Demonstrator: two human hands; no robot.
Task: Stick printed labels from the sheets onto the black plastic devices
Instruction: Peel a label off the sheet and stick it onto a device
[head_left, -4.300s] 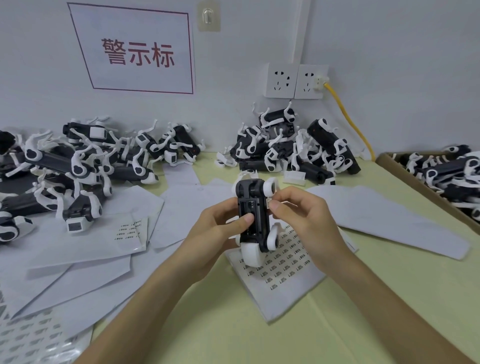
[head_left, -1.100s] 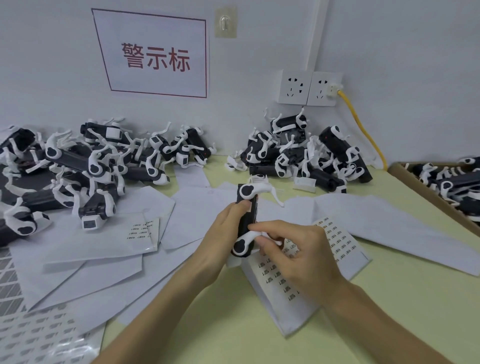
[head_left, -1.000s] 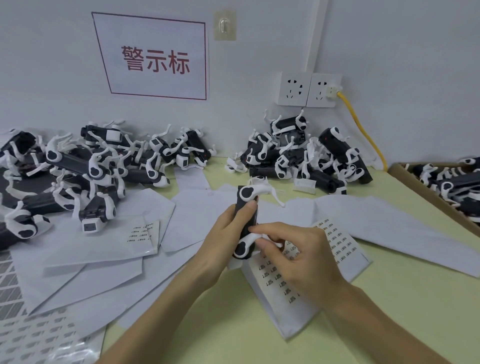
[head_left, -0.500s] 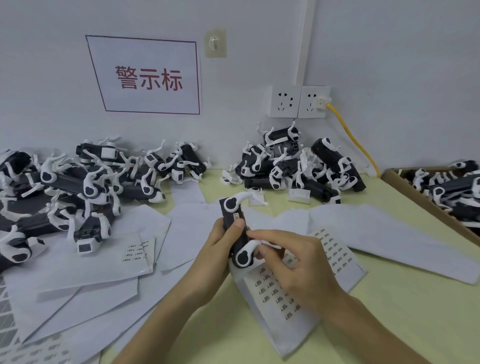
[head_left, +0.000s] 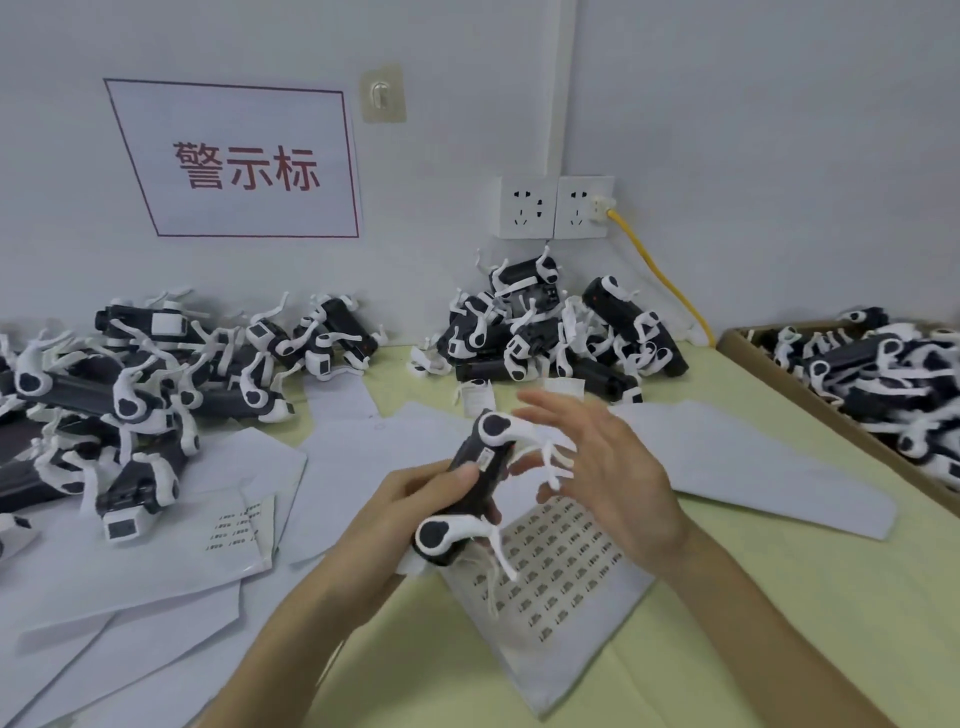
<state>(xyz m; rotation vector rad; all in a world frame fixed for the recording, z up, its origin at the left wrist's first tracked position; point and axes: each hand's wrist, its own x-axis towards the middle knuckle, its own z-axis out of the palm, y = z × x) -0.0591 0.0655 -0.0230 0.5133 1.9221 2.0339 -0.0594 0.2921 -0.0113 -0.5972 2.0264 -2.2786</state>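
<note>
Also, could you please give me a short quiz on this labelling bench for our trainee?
1. Which hand holds the black device?
2. True or false: the right hand grips the label sheet.
3. The plugged-in cable is: A red, B yellow, C black.
Key: 1 left hand; 2 false, it is open, holding nothing; 3 B.

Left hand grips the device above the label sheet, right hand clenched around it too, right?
Not quite. In the head view the right hand is open, fingers spread beside the device; the left hand alone grips it above the label sheet.
</note>
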